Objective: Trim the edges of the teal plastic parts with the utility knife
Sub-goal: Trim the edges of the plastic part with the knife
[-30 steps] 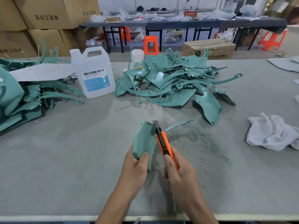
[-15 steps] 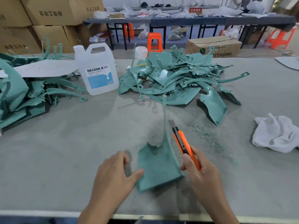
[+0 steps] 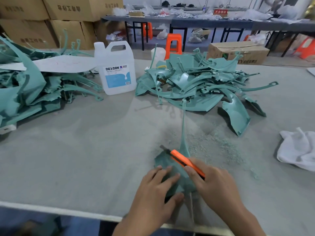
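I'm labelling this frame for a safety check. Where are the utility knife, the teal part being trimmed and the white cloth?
utility knife point(image 3: 180, 158): head view, on its orange body.
teal part point(image 3: 163, 162): head view, flat face left of the knife.
white cloth point(image 3: 298, 149): head view, on its middle folds.

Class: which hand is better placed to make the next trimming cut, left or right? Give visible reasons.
Right. The right hand grips the utility knife, blade over the teal part; the left hand holds that part.
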A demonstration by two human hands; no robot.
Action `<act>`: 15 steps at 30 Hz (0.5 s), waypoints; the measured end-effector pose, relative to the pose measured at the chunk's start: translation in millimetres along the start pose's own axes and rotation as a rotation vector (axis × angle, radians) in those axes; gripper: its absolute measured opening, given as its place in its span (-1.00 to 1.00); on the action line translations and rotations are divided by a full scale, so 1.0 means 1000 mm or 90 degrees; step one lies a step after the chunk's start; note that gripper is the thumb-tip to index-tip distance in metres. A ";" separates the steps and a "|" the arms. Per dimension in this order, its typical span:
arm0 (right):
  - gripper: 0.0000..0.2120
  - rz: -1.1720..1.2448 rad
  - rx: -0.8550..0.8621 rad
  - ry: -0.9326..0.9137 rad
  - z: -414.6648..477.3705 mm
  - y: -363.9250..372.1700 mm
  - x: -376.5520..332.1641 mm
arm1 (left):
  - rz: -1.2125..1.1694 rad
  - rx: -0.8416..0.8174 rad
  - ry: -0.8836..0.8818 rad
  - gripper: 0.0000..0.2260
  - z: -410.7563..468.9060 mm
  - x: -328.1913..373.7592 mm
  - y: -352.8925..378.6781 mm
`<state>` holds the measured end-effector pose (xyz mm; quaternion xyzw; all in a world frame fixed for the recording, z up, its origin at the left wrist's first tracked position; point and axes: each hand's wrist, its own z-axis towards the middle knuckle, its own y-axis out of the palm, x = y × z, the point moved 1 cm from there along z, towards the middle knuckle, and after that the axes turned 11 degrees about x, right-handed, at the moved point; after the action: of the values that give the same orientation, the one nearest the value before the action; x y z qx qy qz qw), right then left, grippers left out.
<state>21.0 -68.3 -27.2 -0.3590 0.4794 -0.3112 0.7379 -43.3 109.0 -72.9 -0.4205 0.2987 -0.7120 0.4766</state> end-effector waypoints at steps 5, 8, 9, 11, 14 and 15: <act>-0.66 0.018 -0.047 -0.024 -0.004 0.002 -0.006 | -0.008 -0.025 -0.005 -0.55 0.000 -0.001 0.002; -0.65 0.019 -0.044 -0.018 -0.004 0.004 -0.006 | -0.008 -0.021 -0.016 -0.55 0.000 -0.001 0.003; -0.64 0.023 -0.044 -0.019 -0.005 0.004 -0.007 | -0.006 -0.021 -0.023 -0.54 0.000 -0.001 0.002; -0.64 0.020 -0.043 -0.021 -0.006 0.003 -0.011 | -0.013 -0.024 -0.029 -0.54 -0.001 0.001 0.002; -0.68 0.001 -0.004 -0.003 -0.003 0.001 -0.004 | -0.025 -0.036 -0.027 -0.55 -0.001 0.002 -0.001; -0.69 0.000 0.007 0.005 -0.002 0.000 -0.002 | -0.028 -0.037 -0.027 -0.55 0.000 0.003 -0.003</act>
<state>18.5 -67.3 -26.8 -0.3537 0.4804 -0.3155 0.7379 -45.4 106.9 -69.5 -0.4552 0.2998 -0.7044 0.4548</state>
